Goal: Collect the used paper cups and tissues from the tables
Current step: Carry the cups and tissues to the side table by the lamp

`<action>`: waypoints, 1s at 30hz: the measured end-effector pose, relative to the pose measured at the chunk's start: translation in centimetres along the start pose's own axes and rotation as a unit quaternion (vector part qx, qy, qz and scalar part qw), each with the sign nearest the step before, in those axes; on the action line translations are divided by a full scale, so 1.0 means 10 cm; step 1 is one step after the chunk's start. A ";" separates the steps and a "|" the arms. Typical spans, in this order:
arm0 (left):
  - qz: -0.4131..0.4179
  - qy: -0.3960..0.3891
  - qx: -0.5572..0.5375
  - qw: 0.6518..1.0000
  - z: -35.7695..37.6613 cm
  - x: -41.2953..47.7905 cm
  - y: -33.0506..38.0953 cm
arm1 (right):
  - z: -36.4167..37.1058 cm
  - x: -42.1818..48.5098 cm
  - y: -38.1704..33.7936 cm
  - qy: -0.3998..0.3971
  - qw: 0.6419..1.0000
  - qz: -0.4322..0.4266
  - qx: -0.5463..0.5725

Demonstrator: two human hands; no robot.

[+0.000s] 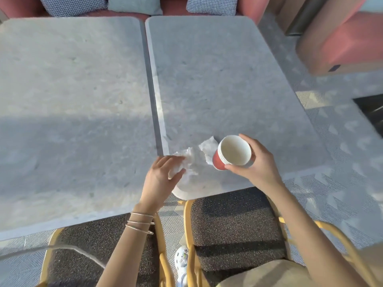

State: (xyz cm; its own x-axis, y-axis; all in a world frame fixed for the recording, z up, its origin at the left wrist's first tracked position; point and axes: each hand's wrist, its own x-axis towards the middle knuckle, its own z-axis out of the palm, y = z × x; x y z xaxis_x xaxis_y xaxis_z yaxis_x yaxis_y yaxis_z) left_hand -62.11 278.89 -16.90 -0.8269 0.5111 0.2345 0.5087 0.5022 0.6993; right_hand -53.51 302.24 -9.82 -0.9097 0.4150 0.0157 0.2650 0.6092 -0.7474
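Observation:
My right hand [256, 162] grips a stack of red paper cups [231, 152], white inside, tilted toward me just above the right table [228, 79]. A crumpled white tissue [187, 161] lies at that table's near left corner, and my left hand [160, 177] rests on it with fingers curled around its left part. A second white tissue [208, 149] lies just left of the cups, touching the table.
A second grey stone table [72, 100] stands to the left, with a narrow gap between the two. Two yellow-framed chairs with dark speckled seats [234, 226] stand below the near edges. Pink benches and checked cushions [211, 5] line the far side.

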 end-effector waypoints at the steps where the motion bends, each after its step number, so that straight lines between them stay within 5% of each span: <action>1: 0.008 0.007 -0.004 1.000 0.06 0.11 0.03 | -0.08 -0.03 0.07 0.005 1.000 0.012 -0.010; 5: 0.038 0.000 -0.016 0.999 0.37 0.54 0.11 | -0.23 -0.04 0.32 0.017 0.998 0.053 -0.036; 13: 0.026 -0.140 0.023 0.990 1.04 0.75 0.09 | -0.15 0.00 0.57 0.010 0.997 0.073 -0.034; 18: 0.029 -0.126 0.060 0.990 1.07 0.58 0.13 | -0.09 -0.11 0.57 0.024 0.997 0.064 -0.027; 30: -0.010 -0.066 0.076 0.995 0.33 -0.76 0.65 | -0.26 -1.11 0.22 -0.093 0.996 -0.003 0.004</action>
State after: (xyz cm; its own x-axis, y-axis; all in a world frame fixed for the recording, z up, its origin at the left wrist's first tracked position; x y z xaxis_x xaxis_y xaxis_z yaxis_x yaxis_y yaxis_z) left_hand -51.73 280.53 -16.35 -0.8033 0.5825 0.1241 0.5318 0.6078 0.5896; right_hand -42.05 300.73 -9.89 -0.9549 0.2789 -0.1015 0.2571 0.6064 -0.7524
